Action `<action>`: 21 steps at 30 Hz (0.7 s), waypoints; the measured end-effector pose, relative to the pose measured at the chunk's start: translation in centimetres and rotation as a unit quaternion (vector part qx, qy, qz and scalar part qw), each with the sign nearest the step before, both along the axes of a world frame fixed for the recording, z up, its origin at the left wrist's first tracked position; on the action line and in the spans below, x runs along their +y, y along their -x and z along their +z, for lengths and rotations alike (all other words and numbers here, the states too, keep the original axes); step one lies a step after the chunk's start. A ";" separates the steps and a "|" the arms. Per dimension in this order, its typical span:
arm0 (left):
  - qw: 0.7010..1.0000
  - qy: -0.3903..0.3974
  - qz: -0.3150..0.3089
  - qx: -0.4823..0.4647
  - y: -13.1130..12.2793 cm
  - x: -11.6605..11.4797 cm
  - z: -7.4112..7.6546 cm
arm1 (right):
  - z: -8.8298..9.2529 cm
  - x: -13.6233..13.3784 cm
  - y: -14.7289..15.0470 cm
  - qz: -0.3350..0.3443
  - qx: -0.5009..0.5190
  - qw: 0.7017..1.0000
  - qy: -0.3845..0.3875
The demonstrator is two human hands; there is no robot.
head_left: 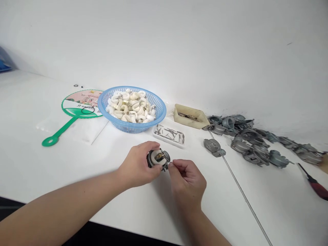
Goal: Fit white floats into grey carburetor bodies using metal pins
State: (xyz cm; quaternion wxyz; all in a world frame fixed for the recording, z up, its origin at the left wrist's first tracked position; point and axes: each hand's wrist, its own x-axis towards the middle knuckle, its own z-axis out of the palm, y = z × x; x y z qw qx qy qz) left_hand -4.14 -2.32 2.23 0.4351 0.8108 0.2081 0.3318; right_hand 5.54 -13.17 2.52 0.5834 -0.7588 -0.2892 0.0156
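Note:
My left hand (143, 164) is wrapped round a grey carburetor body (167, 156), holding it just above the table. A white ring-shaped float (154, 158) sits in the top of it, with brass jets (159, 156) showing in the middle. Close against the carburetor's right side, my right hand (188, 177) is closed in a pinch of thumb and forefinger. Whatever is between those fingertips is too small to make out. Behind the hands lies a small white tray (169, 140) with several thin metal pins on it.
A blue basket (133, 128) full of white floats stands at the back, overlapping a green hand fan (61, 131). To its right are a cream box (191, 121), several grey carburetor bodies (252, 136), a long thin rod (243, 193) and a red-handled screwdriver (317, 188).

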 end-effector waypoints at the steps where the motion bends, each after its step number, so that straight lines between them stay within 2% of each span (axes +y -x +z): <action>1: 1.000 0.002 0.000 -0.002 0.0 0.0 -0.1 | -0.1 0.1 0.0 0.004 -0.001 1.000 0.005; 21: 0.999 0.037 0.001 -0.001 -0.2 -0.1 -0.6 | -0.7 0.2 0.2 0.014 -0.094 0.995 -0.014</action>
